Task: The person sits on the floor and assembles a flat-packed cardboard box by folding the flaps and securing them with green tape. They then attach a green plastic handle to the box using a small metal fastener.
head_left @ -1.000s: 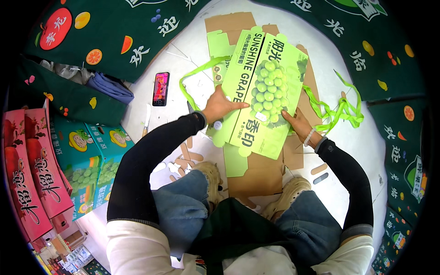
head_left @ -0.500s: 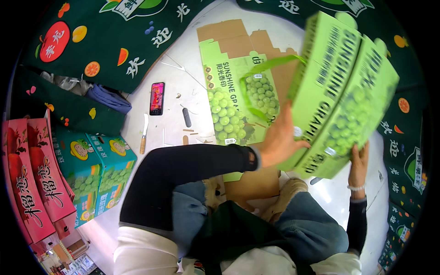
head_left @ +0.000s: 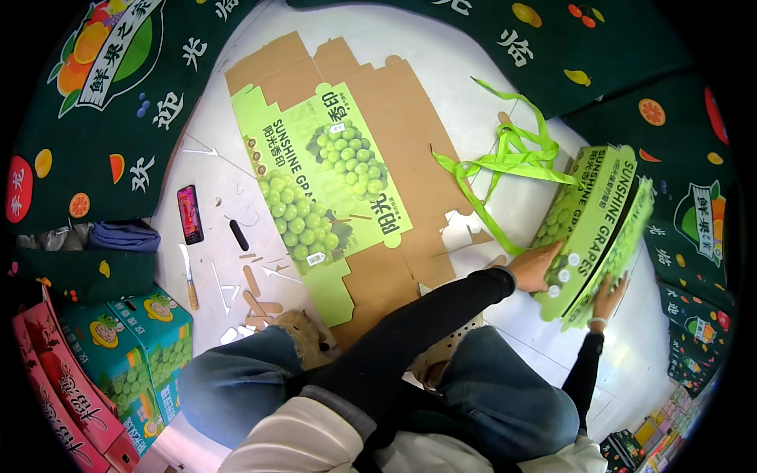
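Observation:
A folded green fruit box printed with grapes rests on its edge on the white floor at my right. My left hand grips its near lower edge and my right hand holds it from below on the far side. Bright green ribbon handles trail from the box across the floor. A flat, unfolded box blank with the same grape print lies on brown cardboard in front of my knees.
A phone, a black marker, a knife and cardboard scraps lie on the floor at left. Stacked green and red fruit boxes stand at lower left. Dark green printed cloth surrounds the floor.
The folded green box has swung from in front of me to my right and come down to the floor. Both hands went with it, and the flat blank beneath is now uncovered.

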Demonstrator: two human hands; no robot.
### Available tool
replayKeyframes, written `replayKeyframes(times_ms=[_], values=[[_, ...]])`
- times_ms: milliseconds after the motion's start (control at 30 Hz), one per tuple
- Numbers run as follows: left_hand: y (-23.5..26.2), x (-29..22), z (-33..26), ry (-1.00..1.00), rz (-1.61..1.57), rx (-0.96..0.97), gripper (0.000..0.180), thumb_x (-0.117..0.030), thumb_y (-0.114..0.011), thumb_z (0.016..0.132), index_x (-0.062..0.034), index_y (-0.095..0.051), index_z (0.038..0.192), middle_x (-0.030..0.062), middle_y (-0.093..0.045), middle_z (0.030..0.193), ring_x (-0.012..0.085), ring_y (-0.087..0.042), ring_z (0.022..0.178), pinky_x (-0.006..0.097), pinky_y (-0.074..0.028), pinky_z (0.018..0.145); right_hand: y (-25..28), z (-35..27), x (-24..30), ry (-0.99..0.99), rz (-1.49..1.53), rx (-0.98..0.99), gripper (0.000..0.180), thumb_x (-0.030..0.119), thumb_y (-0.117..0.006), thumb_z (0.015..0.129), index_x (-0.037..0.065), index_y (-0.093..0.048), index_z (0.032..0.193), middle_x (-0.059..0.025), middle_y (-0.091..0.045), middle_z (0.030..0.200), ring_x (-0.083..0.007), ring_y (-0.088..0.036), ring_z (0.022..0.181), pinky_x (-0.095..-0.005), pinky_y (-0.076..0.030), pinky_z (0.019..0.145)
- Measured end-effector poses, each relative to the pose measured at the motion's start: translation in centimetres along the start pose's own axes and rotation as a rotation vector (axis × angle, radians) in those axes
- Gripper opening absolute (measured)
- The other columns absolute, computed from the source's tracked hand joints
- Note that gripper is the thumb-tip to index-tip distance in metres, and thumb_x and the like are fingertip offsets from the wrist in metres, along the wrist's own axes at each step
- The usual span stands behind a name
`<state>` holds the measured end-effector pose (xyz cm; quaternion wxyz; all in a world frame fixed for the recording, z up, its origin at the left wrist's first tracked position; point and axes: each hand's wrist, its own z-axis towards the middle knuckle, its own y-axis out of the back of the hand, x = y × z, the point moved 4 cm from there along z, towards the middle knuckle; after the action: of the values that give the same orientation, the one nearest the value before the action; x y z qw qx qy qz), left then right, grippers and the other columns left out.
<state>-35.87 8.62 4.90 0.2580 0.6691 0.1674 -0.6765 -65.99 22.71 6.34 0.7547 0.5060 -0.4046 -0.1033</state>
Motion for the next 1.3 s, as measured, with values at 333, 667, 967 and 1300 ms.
replayKeyframes(times_ms=[333, 667, 967, 1300], values=[[15.1, 7.3, -21.3, 0.635, 0.731, -0.731, 0.083, -0.022, -0.070, 0.070, 0.0022, -0.029, 0.137, 0.0261, -0.032, 0.137, 0.0466, -0.031, 0.126, 0.052, -0.027, 0.104, -7.0, 1.3, 6.3, 0.496, -0.348, -0.259, 0.049, 0.025, -0.060, 0.087, 0.005, -0.047, 0.130, -0.0269, -0.044, 0.131, -0.0422, -0.043, 0.118, -0.0460, -0.034, 0.101], [17.3, 7.5, -21.5, 0.413, 1.085, -0.107, 0.076, -0.030, -0.066, 0.076, -0.0115, -0.032, 0.141, 0.0119, -0.026, 0.148, 0.0311, -0.021, 0.138, 0.055, -0.015, 0.111, -10.9, 2.2, 27.7, 0.948, -0.300, 0.563, 0.030, -0.010, -0.048, 0.069, 0.000, -0.063, 0.093, -0.0159, -0.057, 0.116, -0.0354, -0.051, 0.108, -0.0401, -0.041, 0.094], [18.0, 9.2, -14.4, 0.160, 1.501, 0.048, 0.025, -0.020, -0.061, 0.075, -0.0130, -0.060, 0.099, 0.0008, -0.056, 0.107, 0.0225, -0.042, 0.118, 0.053, -0.021, 0.110, -5.6, 4.1, 22.4, 0.948, -0.692, 0.572, 0.040, -0.009, -0.046, 0.075, 0.004, -0.062, 0.109, -0.0121, -0.055, 0.125, -0.0333, -0.042, 0.126, -0.0417, -0.034, 0.105], [19.2, 8.2, -14.6, 0.091, 1.474, 0.217, 0.011, -0.019, -0.061, 0.075, -0.0185, -0.063, 0.086, -0.0019, -0.061, 0.085, 0.0174, -0.053, 0.100, 0.047, -0.016, 0.113, -16.0, -5.3, 37.3, 1.064, 0.060, 1.196, 0.054, -0.017, -0.047, 0.072, 0.005, -0.053, 0.120, -0.0173, -0.053, 0.126, -0.0358, -0.046, 0.121, -0.0399, -0.035, 0.104]])
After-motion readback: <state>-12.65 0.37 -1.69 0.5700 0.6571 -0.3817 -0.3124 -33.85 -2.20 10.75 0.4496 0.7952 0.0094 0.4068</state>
